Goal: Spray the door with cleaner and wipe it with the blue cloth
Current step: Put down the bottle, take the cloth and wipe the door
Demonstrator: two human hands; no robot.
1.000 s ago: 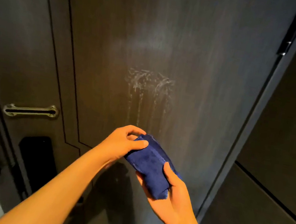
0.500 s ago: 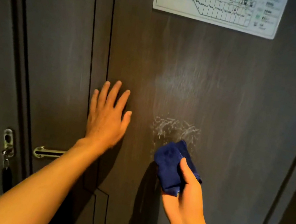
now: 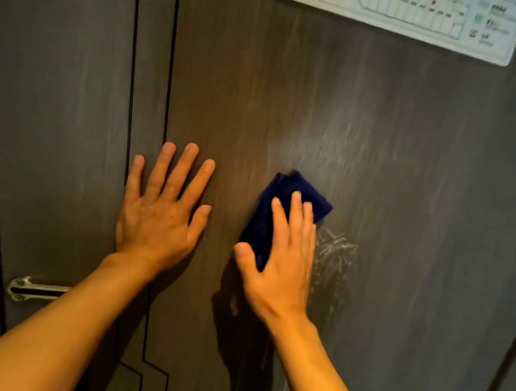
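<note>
Two hands meet the door (image 3: 420,187): left hand (image 3: 159,213) splayed flat, right hand (image 3: 279,266) pinning the blue cloth (image 3: 283,196) (foam streaks (image 3: 335,251) just right), bare panel beyond.

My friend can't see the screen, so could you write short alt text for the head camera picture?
A person's right hand presses a folded blue cloth flat against a dark wood-grain door, beside white streaks of cleaner. The left hand rests open on the door, fingers spread. A floor plan sign hangs above; a metal handle sits lower left.
</note>
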